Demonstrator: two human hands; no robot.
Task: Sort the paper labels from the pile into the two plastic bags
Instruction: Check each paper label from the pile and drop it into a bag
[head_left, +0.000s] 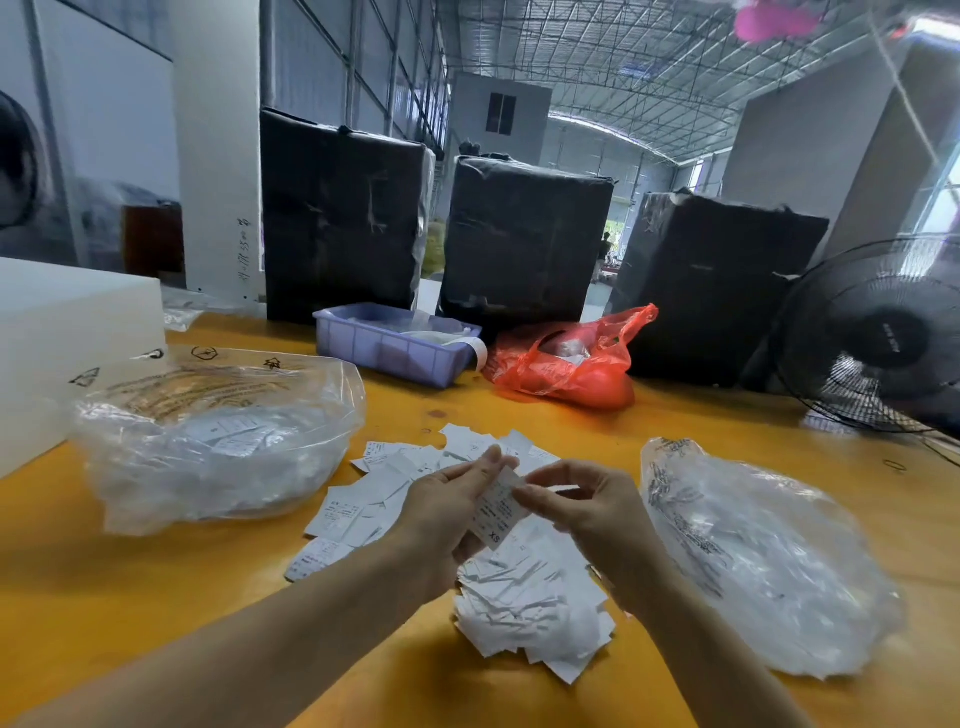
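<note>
I hold one label (497, 512) between both hands: left hand (447, 519) grips it, right hand (582, 512) pinches its top. Both bags (208, 441) (769, 561) have labels already, but a big pile (530, 597) remains under my hands. The small print I cannot read.

Head view — forward-down, close over table (156, 587)
</note>
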